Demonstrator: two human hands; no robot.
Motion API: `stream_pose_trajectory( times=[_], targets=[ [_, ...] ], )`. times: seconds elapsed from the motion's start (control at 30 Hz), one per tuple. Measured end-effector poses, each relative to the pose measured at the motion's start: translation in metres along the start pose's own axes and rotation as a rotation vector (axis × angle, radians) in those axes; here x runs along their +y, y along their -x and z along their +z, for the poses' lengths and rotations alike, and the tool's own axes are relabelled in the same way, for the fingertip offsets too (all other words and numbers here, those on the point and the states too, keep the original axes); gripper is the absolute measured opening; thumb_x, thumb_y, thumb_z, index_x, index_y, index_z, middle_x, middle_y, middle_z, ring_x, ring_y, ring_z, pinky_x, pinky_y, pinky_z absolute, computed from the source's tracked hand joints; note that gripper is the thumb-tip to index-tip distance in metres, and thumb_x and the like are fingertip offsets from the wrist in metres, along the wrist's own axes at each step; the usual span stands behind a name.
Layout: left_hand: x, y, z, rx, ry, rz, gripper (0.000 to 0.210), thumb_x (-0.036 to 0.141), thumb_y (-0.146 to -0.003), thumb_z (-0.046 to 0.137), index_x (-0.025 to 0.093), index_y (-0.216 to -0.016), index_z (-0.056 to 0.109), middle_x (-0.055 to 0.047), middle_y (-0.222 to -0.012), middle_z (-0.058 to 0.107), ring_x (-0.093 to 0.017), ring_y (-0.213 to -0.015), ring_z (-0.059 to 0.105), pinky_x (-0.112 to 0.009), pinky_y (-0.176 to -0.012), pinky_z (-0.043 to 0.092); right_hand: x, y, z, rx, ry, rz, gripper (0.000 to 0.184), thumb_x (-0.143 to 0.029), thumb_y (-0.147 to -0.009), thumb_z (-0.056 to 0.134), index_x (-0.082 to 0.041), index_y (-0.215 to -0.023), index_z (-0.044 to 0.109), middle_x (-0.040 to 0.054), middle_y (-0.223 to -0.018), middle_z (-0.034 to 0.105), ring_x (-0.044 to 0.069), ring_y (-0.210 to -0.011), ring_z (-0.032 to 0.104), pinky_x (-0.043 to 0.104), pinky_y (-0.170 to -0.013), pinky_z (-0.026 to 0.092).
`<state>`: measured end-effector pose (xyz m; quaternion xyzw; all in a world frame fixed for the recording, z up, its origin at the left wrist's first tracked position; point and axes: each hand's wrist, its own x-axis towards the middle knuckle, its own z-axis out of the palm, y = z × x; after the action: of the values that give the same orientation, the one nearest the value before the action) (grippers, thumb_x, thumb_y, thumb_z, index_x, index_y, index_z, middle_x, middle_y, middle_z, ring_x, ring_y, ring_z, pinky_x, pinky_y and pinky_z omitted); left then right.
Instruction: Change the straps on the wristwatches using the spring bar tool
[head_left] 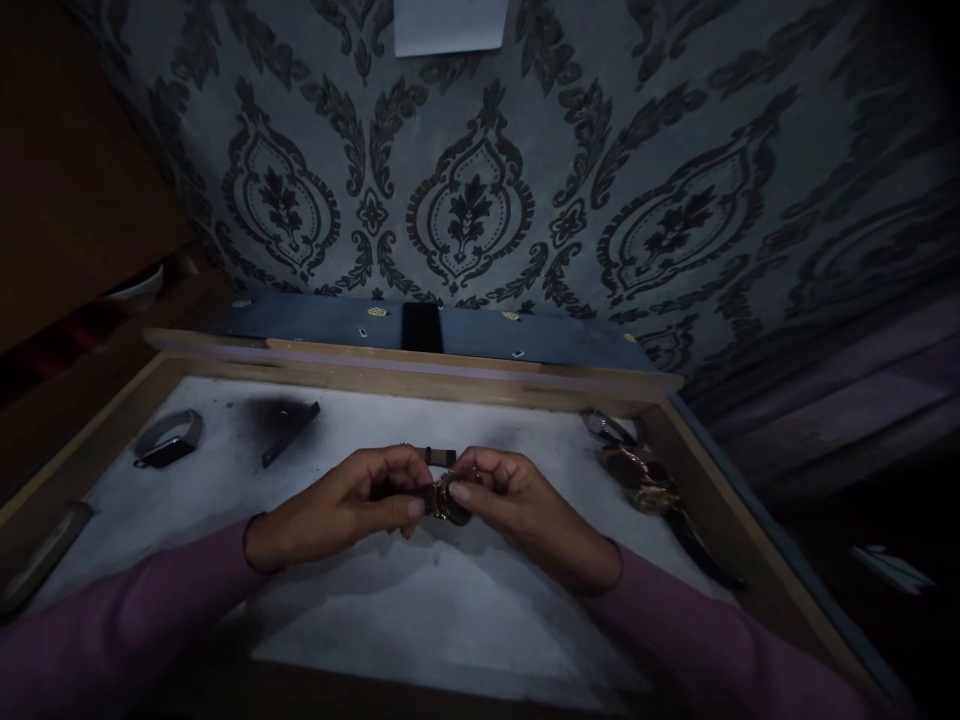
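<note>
In the middle of the head view I hold a dark wristwatch [454, 508] with a gold-toned edge, above a white sheet [420, 610]. My left hand [345, 505] pinches its left side, where the strap joins, though the fingers hide most of that part. My right hand [517, 505] grips the watch case from the right, with the thumb over its face. Just behind the fingertips shows a brown-grey watch strap piece [440, 457]; I cannot tell whether it is joined to the watch.
A wooden tray rim [420, 375] surrounds the sheet. To the left lie a grey-banded watch [171, 440], a dark flat strip [291, 435] and a long grey case [45, 555]. Several watches [645, 480] lie along the right side. Beyond the rim rests a black phone [422, 328].
</note>
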<state>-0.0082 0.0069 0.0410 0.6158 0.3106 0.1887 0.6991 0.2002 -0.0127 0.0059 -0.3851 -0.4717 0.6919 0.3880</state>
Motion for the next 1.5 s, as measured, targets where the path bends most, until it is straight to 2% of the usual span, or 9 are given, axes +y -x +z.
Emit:
stream_pose_trajectory(
  times=[0.17, 0.33, 0.47, 0.57, 0.8, 0.93, 1.07, 1.27, 1.5],
  targets=[
    [-0.001, -0.001, 0.002, 0.031, 0.033, 0.057, 0.009, 0.025, -0.088, 0.058, 0.016, -0.086, 0.055, 0.001, -0.078, 0.056, -0.011, -0.071, 0.051, -0.024, -0.068, 0.039, 0.002, 0.0, 0.002, 0.034, -0.081, 0.039, 0.033, -0.046, -0.073, 0.079, -0.016, -0.079, 0.068, -0.0031, -0.066, 0.061, 0.007, -0.057, 0.049, 0.021, -0.057, 0.04],
    [-0.006, -0.001, 0.007, 0.126, 0.144, 0.119, 0.011, 0.024, -0.084, 0.066, 0.017, -0.083, 0.056, 0.0, -0.085, 0.058, -0.013, -0.081, 0.055, -0.027, -0.076, 0.042, -0.003, 0.004, 0.006, 0.03, -0.175, 0.125, 0.034, -0.045, -0.077, 0.076, -0.014, -0.09, 0.073, -0.011, -0.047, 0.037, 0.003, -0.041, 0.018, 0.018, -0.04, 0.02],
    [-0.01, 0.0, 0.012, 0.2, 0.119, 0.182, 0.011, 0.021, -0.079, 0.072, 0.017, -0.077, 0.062, 0.0, -0.084, 0.055, -0.013, -0.083, 0.052, -0.025, -0.075, 0.041, -0.007, 0.007, 0.011, 0.001, -0.196, 0.029, 0.029, -0.042, -0.073, 0.08, -0.017, -0.087, 0.075, -0.0029, -0.065, 0.062, 0.008, -0.058, 0.051, 0.021, -0.061, 0.044],
    [-0.01, 0.0, 0.018, 0.208, 0.123, 0.161, 0.014, 0.021, -0.077, 0.074, 0.017, -0.072, 0.061, 0.002, -0.077, 0.055, -0.011, -0.074, 0.049, -0.024, -0.07, 0.04, -0.006, 0.008, 0.014, -0.013, -0.212, -0.016, 0.031, -0.039, -0.071, 0.082, -0.019, -0.093, 0.074, 0.0016, -0.085, 0.071, 0.013, -0.079, 0.063, 0.027, -0.079, 0.048],
    [-0.014, -0.003, 0.025, 0.242, 0.174, 0.057, 0.032, 0.03, -0.069, 0.08, 0.016, -0.067, 0.051, 0.002, -0.071, 0.053, -0.009, -0.066, 0.046, -0.022, -0.06, 0.037, 0.001, 0.009, 0.013, 0.036, -0.066, -0.059, 0.043, -0.027, -0.068, 0.084, -0.022, -0.106, 0.065, 0.0027, -0.099, 0.071, 0.017, -0.092, 0.066, 0.031, -0.084, 0.051],
    [-0.017, -0.002, 0.021, 0.148, 0.239, -0.001, 0.027, 0.034, -0.077, 0.074, 0.016, -0.084, 0.055, -0.001, -0.079, 0.058, -0.012, -0.069, 0.054, -0.023, -0.061, 0.044, 0.004, 0.007, 0.01, 0.049, -0.025, -0.08, 0.048, -0.025, -0.071, 0.082, -0.022, -0.114, 0.059, 0.0039, -0.104, 0.07, 0.017, -0.095, 0.066, 0.034, -0.089, 0.051],
    [-0.016, -0.001, 0.013, 0.153, 0.242, -0.056, 0.028, 0.042, -0.086, 0.065, 0.018, -0.098, 0.056, -0.001, -0.085, 0.057, -0.012, -0.07, 0.054, -0.023, -0.057, 0.046, 0.005, 0.008, 0.01, -0.054, -0.025, -0.001, 0.055, -0.02, -0.073, 0.079, -0.021, -0.122, 0.054, 0.0003, -0.093, 0.07, 0.014, -0.086, 0.067, 0.03, -0.082, 0.053],
    [-0.018, -0.005, 0.005, 0.053, 0.172, -0.15, 0.027, 0.036, -0.079, 0.072, 0.015, -0.089, 0.06, 0.0, -0.078, 0.058, -0.007, -0.058, 0.049, -0.019, -0.049, 0.039, 0.006, 0.01, 0.012, -0.166, -0.017, 0.079, 0.07, -0.017, -0.075, 0.078, -0.02, -0.135, 0.043, -0.0017, -0.089, 0.067, 0.011, -0.08, 0.066, 0.026, -0.075, 0.053],
    [-0.017, -0.005, -0.001, 0.119, 0.353, -0.155, 0.028, 0.025, -0.073, 0.077, 0.016, -0.087, 0.055, 0.002, -0.077, 0.058, -0.01, -0.064, 0.058, -0.023, -0.056, 0.047, 0.005, 0.005, 0.004, 0.033, 0.047, 0.041, 0.041, -0.031, -0.078, 0.077, -0.018, -0.114, 0.063, -0.0041, -0.072, 0.06, 0.01, -0.065, 0.058, 0.023, -0.062, 0.048]
  ],
)
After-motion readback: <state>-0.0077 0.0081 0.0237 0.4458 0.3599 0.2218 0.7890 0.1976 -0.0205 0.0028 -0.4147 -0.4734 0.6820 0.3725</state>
